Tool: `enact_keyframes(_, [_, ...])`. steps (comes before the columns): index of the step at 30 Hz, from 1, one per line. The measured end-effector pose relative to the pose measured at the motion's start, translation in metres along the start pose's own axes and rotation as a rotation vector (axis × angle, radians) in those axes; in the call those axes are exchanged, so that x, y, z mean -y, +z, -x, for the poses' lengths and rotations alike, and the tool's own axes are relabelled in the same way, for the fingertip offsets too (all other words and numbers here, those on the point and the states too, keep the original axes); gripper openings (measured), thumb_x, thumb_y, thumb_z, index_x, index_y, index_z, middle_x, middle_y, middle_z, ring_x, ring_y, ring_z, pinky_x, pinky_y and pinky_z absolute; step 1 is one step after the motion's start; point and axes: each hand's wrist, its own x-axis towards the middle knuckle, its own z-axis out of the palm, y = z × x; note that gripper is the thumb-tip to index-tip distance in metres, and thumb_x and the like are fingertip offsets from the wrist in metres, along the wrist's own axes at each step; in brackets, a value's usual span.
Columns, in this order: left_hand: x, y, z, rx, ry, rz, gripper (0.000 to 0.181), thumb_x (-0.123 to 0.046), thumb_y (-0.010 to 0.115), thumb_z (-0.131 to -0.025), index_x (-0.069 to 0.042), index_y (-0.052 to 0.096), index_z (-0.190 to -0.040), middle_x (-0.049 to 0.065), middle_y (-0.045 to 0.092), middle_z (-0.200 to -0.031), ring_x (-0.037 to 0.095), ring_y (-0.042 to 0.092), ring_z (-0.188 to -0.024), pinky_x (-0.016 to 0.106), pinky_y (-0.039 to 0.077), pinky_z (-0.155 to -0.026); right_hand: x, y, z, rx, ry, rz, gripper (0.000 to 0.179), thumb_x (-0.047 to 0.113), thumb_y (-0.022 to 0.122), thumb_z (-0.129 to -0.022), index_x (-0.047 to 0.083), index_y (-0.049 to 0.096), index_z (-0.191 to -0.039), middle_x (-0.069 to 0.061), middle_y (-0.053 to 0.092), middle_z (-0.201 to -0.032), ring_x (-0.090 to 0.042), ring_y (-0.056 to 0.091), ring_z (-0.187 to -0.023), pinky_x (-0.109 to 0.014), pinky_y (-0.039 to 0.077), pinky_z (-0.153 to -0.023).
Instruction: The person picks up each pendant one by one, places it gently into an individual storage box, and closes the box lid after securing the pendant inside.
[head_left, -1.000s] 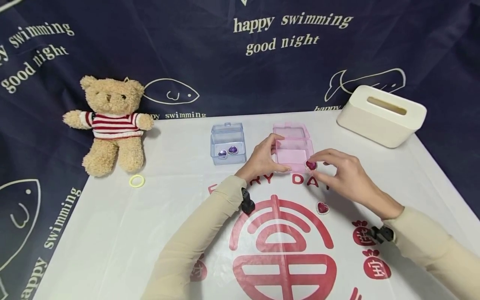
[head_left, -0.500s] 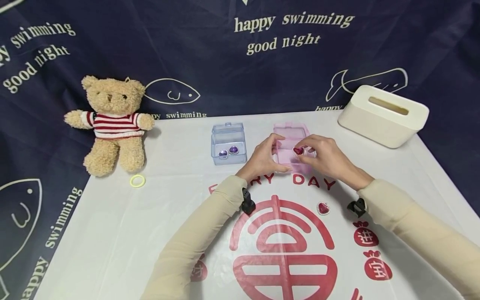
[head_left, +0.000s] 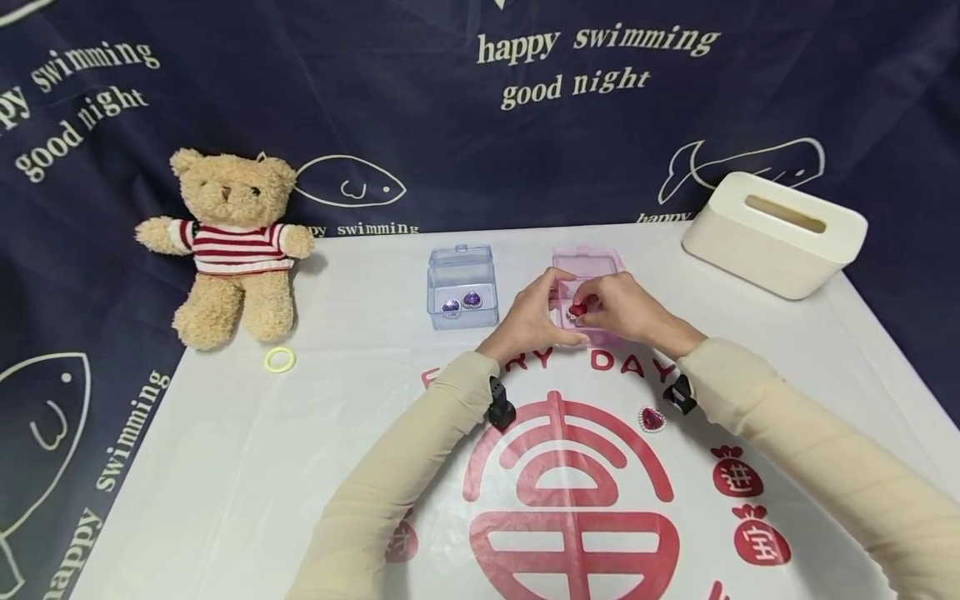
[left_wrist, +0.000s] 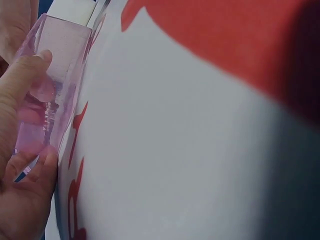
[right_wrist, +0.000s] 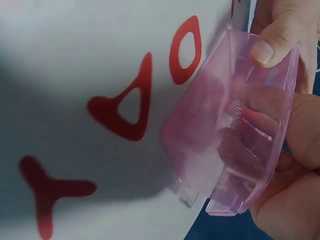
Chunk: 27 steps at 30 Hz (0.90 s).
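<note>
An open pink clear plastic box (head_left: 588,265) stands on the table with its lid tipped back. My left hand (head_left: 531,315) grips its left side, thumb at the front wall and fingers behind. My right hand (head_left: 622,307) reaches inside and pinches a red heart-shaped gem (head_left: 577,310) with a silvery edge. Through the pink wall (right_wrist: 200,125) in the right wrist view, the fingertips show low in the box. In the left wrist view, the left thumb (left_wrist: 30,70) presses on the pink wall. A second red heart gem (head_left: 652,419) lies on the table near my right wrist.
An open blue clear box (head_left: 462,287) holding two purple gems (head_left: 472,298) stands left of the pink one. A teddy bear (head_left: 236,225) and a yellow ring (head_left: 280,360) are at the left. A white tissue box (head_left: 772,237) stands at the back right.
My right hand has moved left from the pink box's right front corner and down into the box, carrying the red heart gem. The left hand keeps its grip on the box.
</note>
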Motion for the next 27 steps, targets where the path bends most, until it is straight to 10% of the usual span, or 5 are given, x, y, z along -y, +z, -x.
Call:
enact_keyframes(19, [0.001,0.004,0.0,0.0,0.018,0.03,0.085,-0.024,0.092,-0.062,-0.019,0.044,-0.132,0.003,0.054,-0.116,0.014,0.059,-0.108,0.018,0.049,-0.093,0.005,0.0,-0.006,0.096,0.036,0.047,0.015,0.009,0.082,-0.072,0.005,0.071,-0.082,-0.006,0.07,-0.074,-0.018,0.061,-0.067,-0.038,0.052,-0.065])
enact_keyframes(27, [0.001,0.003,0.0,-0.003,0.008,0.035,0.088,-0.025,0.093,-0.062,-0.019,0.042,-0.134,0.004,0.054,-0.125,0.016,0.057,-0.112,0.02,0.048,-0.096,0.022,-0.039,0.02,0.054,-0.034,0.063,0.019,0.005,0.069,-0.082,-0.003,0.07,-0.1,-0.016,0.073,-0.094,-0.024,0.066,-0.075,-0.039,0.055,-0.068])
